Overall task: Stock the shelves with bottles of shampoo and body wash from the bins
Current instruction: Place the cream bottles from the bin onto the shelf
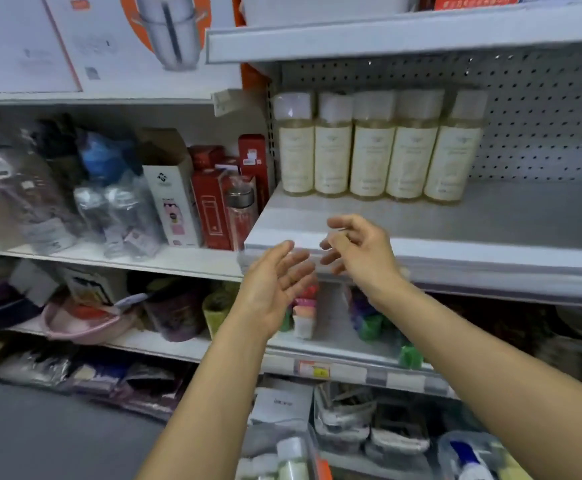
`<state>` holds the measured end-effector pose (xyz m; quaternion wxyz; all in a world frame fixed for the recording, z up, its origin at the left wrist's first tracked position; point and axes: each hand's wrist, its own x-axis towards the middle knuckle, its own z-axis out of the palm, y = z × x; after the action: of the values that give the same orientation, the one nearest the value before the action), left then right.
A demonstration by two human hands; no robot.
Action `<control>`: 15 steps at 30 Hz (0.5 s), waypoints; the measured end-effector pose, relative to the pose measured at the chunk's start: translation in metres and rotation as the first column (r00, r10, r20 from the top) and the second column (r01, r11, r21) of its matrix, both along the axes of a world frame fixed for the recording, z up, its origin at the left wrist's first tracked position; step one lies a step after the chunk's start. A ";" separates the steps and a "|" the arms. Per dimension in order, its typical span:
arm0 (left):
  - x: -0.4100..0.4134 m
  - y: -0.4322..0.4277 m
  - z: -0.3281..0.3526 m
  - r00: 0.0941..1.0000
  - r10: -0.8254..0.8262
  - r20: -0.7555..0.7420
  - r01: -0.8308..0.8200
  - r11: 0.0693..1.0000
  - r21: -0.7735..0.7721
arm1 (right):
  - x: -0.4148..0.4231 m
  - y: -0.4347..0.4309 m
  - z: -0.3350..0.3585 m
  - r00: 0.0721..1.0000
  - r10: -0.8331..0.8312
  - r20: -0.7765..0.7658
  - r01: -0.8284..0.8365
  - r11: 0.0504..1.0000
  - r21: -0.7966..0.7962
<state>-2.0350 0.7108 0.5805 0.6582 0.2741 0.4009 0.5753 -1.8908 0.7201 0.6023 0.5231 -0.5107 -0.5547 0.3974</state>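
Note:
Several pale yellow bottles [372,147] with white caps and cream labels stand in a row at the back of a grey metal shelf [473,223]. My left hand [275,282] hangs in front of the shelf's front edge, fingers straight, palm turned right, holding nothing. My right hand [359,247] is just right of it, fingers loosely bent and empty. Both hands are apart from the bottles. At the bottom edge a clear bin [282,459] holds white-capped bottles, and a second bin [473,459] at the lower right holds a blue and white bottle.
Left shelves carry bagged goods [40,195], red boxes [213,202] and a steel-capped flask [241,213]. A pegboard [542,116] backs the grey shelf, which has bare room right of the bottles. Lower shelves hold small coloured items [303,313] and a pink basin [85,323]. Grey floor lies lower left.

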 end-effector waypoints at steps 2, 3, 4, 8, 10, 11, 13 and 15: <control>-0.021 -0.011 -0.018 1.000 0.010 0.000 -0.010 0.999 -0.043 | -0.022 -0.011 -0.017 0.999 0.036 -0.007 -0.036 0.999 -0.037; -0.030 -0.016 -0.028 1.000 0.019 -0.001 -0.020 0.997 -0.073 | -0.032 -0.016 -0.028 0.998 0.055 -0.007 -0.056 0.997 -0.061; -0.040 -0.020 -0.040 0.999 0.032 -0.002 -0.032 0.994 -0.108 | -0.041 -0.021 -0.039 0.997 0.075 -0.003 -0.075 0.993 -0.088; -0.072 -0.036 -0.097 0.998 0.063 -0.020 -0.066 0.966 -0.249 | -0.070 -0.033 -0.097 0.985 0.171 -0.006 -0.167 0.954 -0.248; -0.082 -0.041 -0.128 0.997 0.073 -0.020 -0.076 0.941 -0.331 | -0.078 -0.035 -0.132 0.980 0.200 0.004 -0.185 0.916 -0.357; -0.086 -0.042 -0.143 0.997 0.078 -0.013 -0.077 0.925 -0.373 | -0.081 -0.036 -0.149 0.977 0.211 0.013 -0.188 0.895 -0.406; -0.090 -0.043 -0.174 0.996 0.091 0.005 -0.078 0.888 -0.454 | -0.082 -0.034 -0.183 0.975 0.222 0.023 -0.183 0.853 -0.490; -0.092 -0.044 -0.206 0.994 0.111 0.013 -0.088 0.847 -0.524 | -0.082 -0.031 -0.215 0.975 0.218 0.040 -0.158 0.810 -0.564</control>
<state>-2.1267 0.6673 0.3750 0.6855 0.0515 0.5416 0.4839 -1.9730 0.6895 0.3871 0.2801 -0.6033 -0.4885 0.5648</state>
